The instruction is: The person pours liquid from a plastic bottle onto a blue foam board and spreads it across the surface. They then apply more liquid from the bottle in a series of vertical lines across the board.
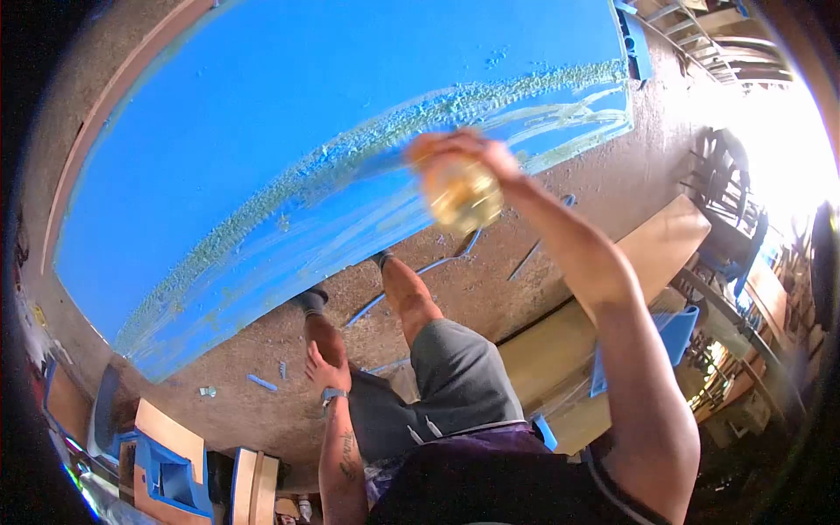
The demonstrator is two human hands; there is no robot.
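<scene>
My right hand (pixel 459 149) is closed round a clear, yellowish round container (pixel 465 194), blurred by motion. It hangs above the near side of a large blue panel (pixel 289 96). Pale green crumbs (pixel 350 140) lie across that panel in a long curved band. Between this band and the near edge, wet-looking pale streaks (pixel 341 219) cover the surface. My left hand (pixel 328 369) rests on my leg by the knee with its fingers spread, holding nothing, and a watch (pixel 333 395) is on that wrist.
Blue strips (pixel 411 278) and small scraps (pixel 262 382) lie on the brown floor. Long wooden boards (pixel 560 350) stand to my right, with a chair (pixel 726 171) beyond. Wooden pieces with a blue box-like part (pixel 171 477) sit at lower left.
</scene>
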